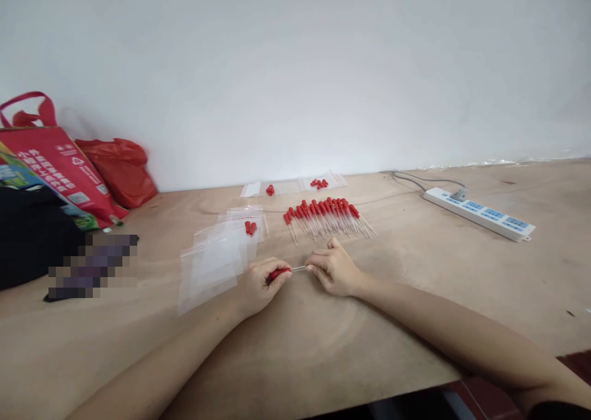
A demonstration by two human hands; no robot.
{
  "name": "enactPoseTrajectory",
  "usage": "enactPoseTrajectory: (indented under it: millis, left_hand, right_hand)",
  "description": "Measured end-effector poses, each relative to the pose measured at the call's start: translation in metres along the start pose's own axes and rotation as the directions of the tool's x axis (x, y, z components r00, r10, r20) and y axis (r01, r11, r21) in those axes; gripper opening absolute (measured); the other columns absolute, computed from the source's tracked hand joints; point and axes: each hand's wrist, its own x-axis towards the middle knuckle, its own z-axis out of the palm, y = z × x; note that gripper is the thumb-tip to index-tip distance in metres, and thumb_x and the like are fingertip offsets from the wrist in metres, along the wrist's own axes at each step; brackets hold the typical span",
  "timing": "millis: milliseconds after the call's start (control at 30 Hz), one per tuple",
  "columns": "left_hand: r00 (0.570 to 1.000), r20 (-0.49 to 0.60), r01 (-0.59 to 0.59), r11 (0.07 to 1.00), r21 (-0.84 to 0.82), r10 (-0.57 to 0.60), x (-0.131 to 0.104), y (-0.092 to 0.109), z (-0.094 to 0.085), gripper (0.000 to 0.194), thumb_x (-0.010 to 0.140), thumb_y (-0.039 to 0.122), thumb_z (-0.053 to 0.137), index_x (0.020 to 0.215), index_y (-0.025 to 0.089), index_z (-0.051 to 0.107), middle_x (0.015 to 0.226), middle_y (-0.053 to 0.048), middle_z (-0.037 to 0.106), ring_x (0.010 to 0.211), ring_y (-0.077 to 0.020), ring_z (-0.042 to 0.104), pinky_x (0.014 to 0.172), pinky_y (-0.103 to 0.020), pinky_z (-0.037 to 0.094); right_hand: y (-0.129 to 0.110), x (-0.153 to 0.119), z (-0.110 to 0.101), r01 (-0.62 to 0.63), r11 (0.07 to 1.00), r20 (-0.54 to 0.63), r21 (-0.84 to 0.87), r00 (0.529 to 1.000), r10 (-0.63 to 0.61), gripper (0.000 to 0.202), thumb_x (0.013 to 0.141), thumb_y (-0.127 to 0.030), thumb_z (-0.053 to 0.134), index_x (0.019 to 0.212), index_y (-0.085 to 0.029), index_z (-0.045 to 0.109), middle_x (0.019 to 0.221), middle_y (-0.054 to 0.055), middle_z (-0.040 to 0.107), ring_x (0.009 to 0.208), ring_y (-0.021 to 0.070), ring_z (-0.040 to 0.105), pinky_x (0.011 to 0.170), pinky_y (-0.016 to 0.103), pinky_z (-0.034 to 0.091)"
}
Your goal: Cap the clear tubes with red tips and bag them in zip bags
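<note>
Low over the wooden table, my left hand (265, 282) is closed around a red rubber bulb (279, 273). A thin clear dropper tube (299, 268) runs from the bulb to my right hand (333, 268), whose fingers pinch its other end. How deep the tube sits in the bulb is hidden by my left fingers. Just beyond my hands lies a row of droppers (325, 217), their red bulbs pointing away from me. Overlapping clear zip bags (212, 263) are spread beside my left hand, with two loose red bulbs (250, 228) on them.
Against the wall lie more loose red bulbs (319, 183) on clear bags, with a bundle of clear tubes (287, 186). A white power strip (480, 214) with a plugged-in cord is at right. A red tote bag (60, 167), a red plastic bag (120, 170) and dark cloth (37, 235) occupy the left.
</note>
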Motion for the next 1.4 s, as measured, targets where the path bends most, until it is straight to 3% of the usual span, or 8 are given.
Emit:
enactPoseTrajectory:
  millis: [300,500,600,667,767,967,1167,1400]
  left_hand:
    - [0.997,0.073,-0.038,0.999,-0.039,0.041,-0.001,0.001,0.0,0.016,0.083,0.025,0.044,0.082,0.017,0.058,0.074,-0.003,0.061,0.064,-0.0119,0.055,0.06,-0.023,0.043]
    - [0.999,0.034,0.018,1.0,-0.007,-0.017,0.004,-0.006,-0.007,0.02,0.082,0.029,0.046,0.096,0.02,0.057,0.091,-0.005,0.062,0.084,-0.0174,0.057,0.075,-0.03,0.045]
    - [0.998,-0.02,0.057,0.993,0.104,-0.055,0.004,-0.013,-0.012,0.03,0.078,0.031,0.051,0.106,0.019,0.051,0.103,-0.007,0.057,0.097,-0.0212,0.052,0.084,-0.035,0.042]
    - [0.993,-0.045,0.114,0.982,0.15,-0.109,0.004,-0.017,-0.014,0.031,0.077,0.031,0.052,0.106,0.018,0.05,0.104,-0.007,0.056,0.099,-0.0226,0.05,0.085,-0.037,0.041]
    - [0.989,0.014,0.144,0.979,0.142,-0.148,0.002,-0.021,-0.013,0.023,0.079,0.03,0.048,0.098,0.017,0.052,0.1,-0.007,0.056,0.096,-0.0217,0.051,0.084,-0.037,0.042]
    - [0.987,0.079,0.128,0.985,0.116,-0.138,0.002,-0.023,-0.011,0.021,0.081,0.029,0.045,0.096,0.017,0.054,0.102,-0.008,0.054,0.097,-0.021,0.051,0.086,-0.037,0.041]
    - [0.988,0.077,0.125,0.984,0.13,-0.136,0.002,-0.023,-0.011,0.02,0.081,0.028,0.046,0.096,0.017,0.055,0.102,-0.008,0.054,0.096,-0.021,0.051,0.086,-0.037,0.041]
    - [0.99,0.071,0.109,0.983,0.147,-0.12,0.002,-0.024,-0.01,0.02,0.081,0.027,0.046,0.096,0.018,0.055,0.102,-0.007,0.054,0.097,-0.0206,0.051,0.086,-0.036,0.041]
  right_hand:
    - [-0.008,0.002,0.0,-0.062,0.993,0.085,0.099,0.995,0.053,0.022,0.085,-0.02,0.037,0.074,-0.016,0.056,0.071,0.001,0.062,0.063,0.011,0.048,0.065,0.027,0.02]
    - [-0.012,0.009,-0.016,-0.035,0.998,0.116,-0.052,0.992,0.041,0.021,0.082,-0.028,0.045,0.073,-0.018,0.062,0.07,0.003,0.063,0.071,0.0148,0.049,0.067,0.029,0.021]
    - [-0.005,0.018,-0.022,-0.161,0.983,0.113,-0.092,0.979,0.171,0.02,0.08,-0.026,0.048,0.07,-0.019,0.064,0.067,0.004,0.064,0.07,0.0158,0.052,0.067,0.029,0.024]
    - [0.003,0.028,-0.022,-0.346,0.937,0.053,-0.056,0.936,0.349,0.024,0.081,-0.028,0.044,0.071,-0.019,0.064,0.068,0.003,0.065,0.066,0.0152,0.054,0.065,0.028,0.027]
    - [0.015,0.051,-0.013,-0.564,0.825,-0.077,0.001,0.823,0.563,0.025,0.082,-0.031,0.042,0.078,-0.02,0.063,0.075,0.003,0.066,0.069,0.0161,0.057,0.065,0.027,0.029]
    - [0.02,0.097,0.017,-0.716,0.69,-0.216,-0.105,0.694,0.687,0.021,0.08,-0.025,0.039,0.09,-0.018,0.056,0.081,0.007,0.066,0.079,0.0199,0.059,0.077,0.035,0.024]
    - [0.019,0.109,0.03,-0.736,0.649,-0.16,-0.194,0.677,0.719,0.025,0.08,-0.028,0.036,0.097,-0.014,0.048,0.08,0.011,0.065,0.079,0.0223,0.059,0.079,0.038,0.019]
    - [0.017,0.106,0.028,-0.691,0.682,-0.18,-0.24,0.722,0.669,0.027,0.082,-0.028,0.034,0.098,-0.014,0.05,0.09,0.014,0.062,0.082,0.0225,0.057,0.08,0.039,0.019]
